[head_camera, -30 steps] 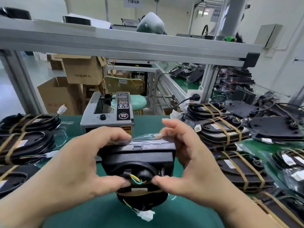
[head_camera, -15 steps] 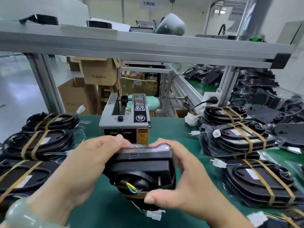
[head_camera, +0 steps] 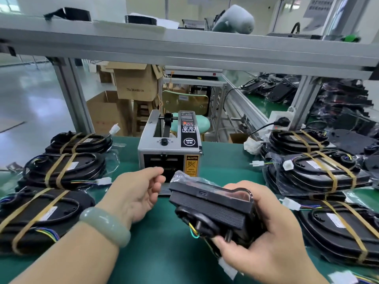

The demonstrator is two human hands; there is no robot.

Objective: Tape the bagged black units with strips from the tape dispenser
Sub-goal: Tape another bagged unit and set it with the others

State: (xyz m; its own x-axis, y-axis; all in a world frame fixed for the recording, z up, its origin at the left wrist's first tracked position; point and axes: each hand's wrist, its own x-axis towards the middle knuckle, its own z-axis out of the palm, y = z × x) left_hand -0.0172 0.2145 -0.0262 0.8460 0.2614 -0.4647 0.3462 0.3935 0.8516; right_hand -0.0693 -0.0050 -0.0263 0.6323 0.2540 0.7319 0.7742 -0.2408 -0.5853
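My right hand (head_camera: 270,249) grips a bagged black unit (head_camera: 213,210) from below and the right, tilted, above the green mat. Coloured wires stick out of its lower side. My left hand (head_camera: 137,193), a pale green bangle on its wrist, is off the unit with fingers loosely curled, empty, its fingertips just in front of the outlet of the grey tape dispenser (head_camera: 170,146). The dispenser stands at mid table, directly behind both hands.
Taped bagged units lie stacked at the left (head_camera: 65,171) and at the right (head_camera: 320,173). An aluminium frame shelf (head_camera: 184,46) spans overhead. Cardboard boxes (head_camera: 135,83) and a stool stand behind the bench. The green mat (head_camera: 160,253) lies under my hands.
My left hand has let go of the unit and moved up toward the dispenser's outlet. My right hand now holds the unit alone, shifted to the right and tilted.
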